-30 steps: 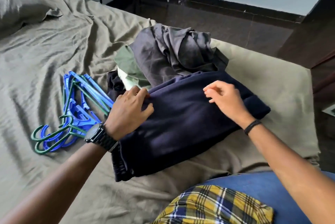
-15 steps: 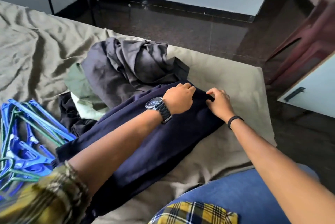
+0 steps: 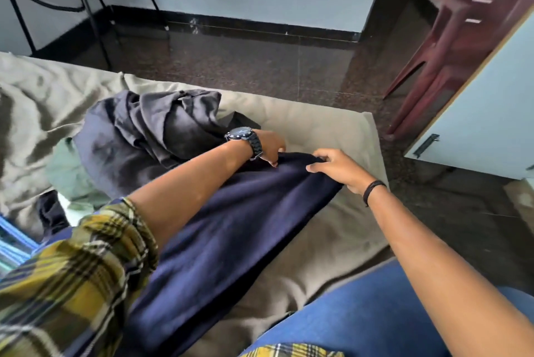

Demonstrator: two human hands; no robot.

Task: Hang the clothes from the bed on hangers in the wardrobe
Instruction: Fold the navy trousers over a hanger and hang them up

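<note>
The bed (image 3: 332, 137), spread with an olive sheet, carries everything the task needs: a navy garment (image 3: 237, 235) laid long across its near corner, a crumpled grey garment (image 3: 150, 131) beyond it, a pale green one (image 3: 68, 166) half under that, and the blue hangers (image 3: 13, 241) now only a sliver at the left edge. A second ago both hands lay apart on the middle of the navy cloth with the hangers in plain view; since then the view has swung right and the hands have met at the garment's far end. The left hand (image 3: 270, 145) curls its fingers over that far edge, and the right hand (image 3: 336, 167) pinches a fold of the same edge just beside it. That looks like gathering one end, probably to lift or fold it for a hanger. At the right stands a pale door with a dark handle (image 3: 426, 145), perhaps the wardrobe, shut, so its contents are hidden; nothing is hung yet.
</note>
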